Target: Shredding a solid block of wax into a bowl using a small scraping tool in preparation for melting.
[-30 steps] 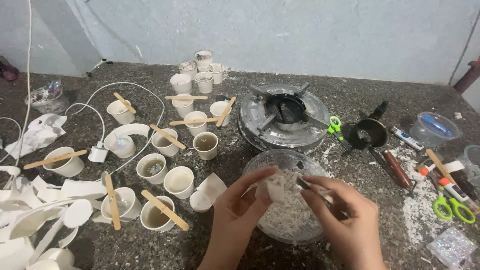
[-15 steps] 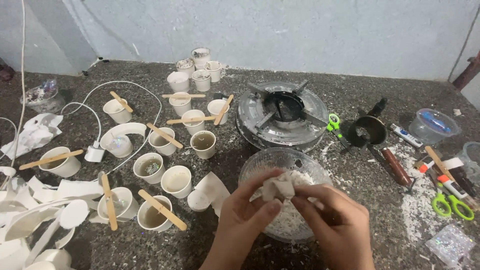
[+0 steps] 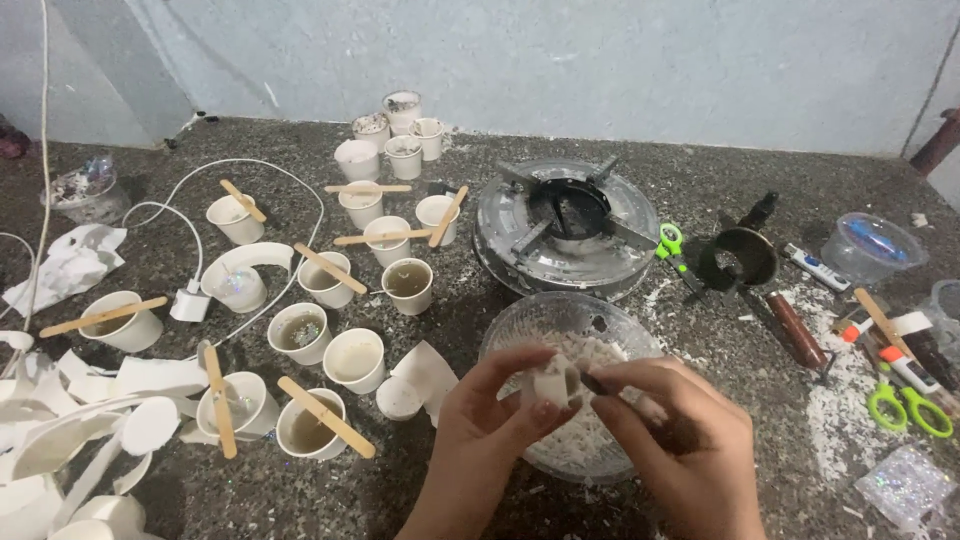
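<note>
Dim, even light; soft shadows, slight blur.

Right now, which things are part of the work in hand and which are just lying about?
In use: left hand, right hand, white wax lump, glass bowl.
Lying about: burner, green scissors, paper cups, wooden sticks, white cable.

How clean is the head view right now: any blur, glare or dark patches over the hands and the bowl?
Head view: light is soft and even, shadows faint. The left hand and right hand are slightly soft around the white chunk; the glass bowl shows mild glints, no harsh glare. The burner reflects dully. Edges bow slightly from the wide lens.
</note>
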